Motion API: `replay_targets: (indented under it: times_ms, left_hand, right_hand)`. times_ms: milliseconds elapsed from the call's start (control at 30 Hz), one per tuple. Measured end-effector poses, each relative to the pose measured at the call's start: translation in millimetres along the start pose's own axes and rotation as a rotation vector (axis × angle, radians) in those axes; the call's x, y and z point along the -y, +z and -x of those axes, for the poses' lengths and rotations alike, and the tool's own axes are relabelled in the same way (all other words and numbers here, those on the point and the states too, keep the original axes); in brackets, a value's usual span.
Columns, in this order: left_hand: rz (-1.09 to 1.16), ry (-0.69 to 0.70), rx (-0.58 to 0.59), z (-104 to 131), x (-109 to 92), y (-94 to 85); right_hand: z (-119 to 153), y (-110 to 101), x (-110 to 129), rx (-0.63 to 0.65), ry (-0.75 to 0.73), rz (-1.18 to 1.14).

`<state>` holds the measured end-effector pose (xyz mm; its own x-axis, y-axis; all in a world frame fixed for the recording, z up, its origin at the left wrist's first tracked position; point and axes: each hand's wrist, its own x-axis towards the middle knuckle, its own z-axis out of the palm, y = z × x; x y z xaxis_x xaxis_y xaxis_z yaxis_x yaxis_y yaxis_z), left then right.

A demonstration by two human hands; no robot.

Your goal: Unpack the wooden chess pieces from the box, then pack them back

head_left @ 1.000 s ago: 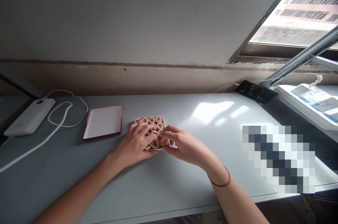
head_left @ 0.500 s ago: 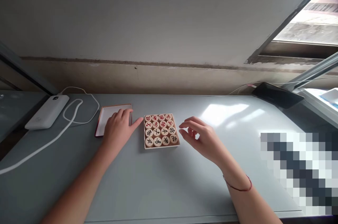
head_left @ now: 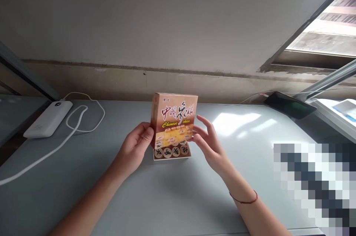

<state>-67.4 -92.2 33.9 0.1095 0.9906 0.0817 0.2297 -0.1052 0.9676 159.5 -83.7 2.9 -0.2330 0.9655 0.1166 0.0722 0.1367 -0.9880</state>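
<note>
My left hand (head_left: 138, 143) grips the left edge of an orange-brown box lid (head_left: 176, 119) printed "Chinese chess". The lid is tilted up, its printed face toward me, above a shallow box (head_left: 172, 158) on the grey table. Round wooden chess pieces (head_left: 167, 152) with black characters show in the front row; the lid hides most of the others. At the lid's lower right is my right hand (head_left: 210, 143), its fingers apart, some partly behind the lid's edge. Whether they touch the lid is unclear.
A white power bank (head_left: 48, 119) with a looping white cable (head_left: 59, 147) lies on the left of the grey table (head_left: 144, 202). At the back right sits a black phone-like object (head_left: 289, 105). Blurred blocks cover the lower right corner.
My left hand has taken hold of the lid, which lay on the table at the left, and brought it right over the box. My right hand has spread its fingers beside it.
</note>
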Motion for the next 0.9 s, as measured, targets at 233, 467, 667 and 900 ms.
replay_targets:
  times_ms: [233,467,667,900]
  left_hand:
    - [-0.186,-0.340,0.014,-6.7,18.4,4.8]
    - [-0.623,-0.410,0.190,-6.1,11.0,6.4]
    - [-0.751,-0.427,0.314,-4.6,14.4,0.2]
    - [-0.787,-0.372,0.405,-1.5,21.2,-4.3]
  right_hand:
    - [-3.8,7.0,-4.4,-0.091,0.309,-0.040]
    - [-7.4,1.6,-16.2,0.045,0.408,0.089]
    - [-1.9,-8.4,-7.8,0.289,0.372,0.418]
    - [-0.9,-7.6,-7.7,0.370,0.297,0.589]
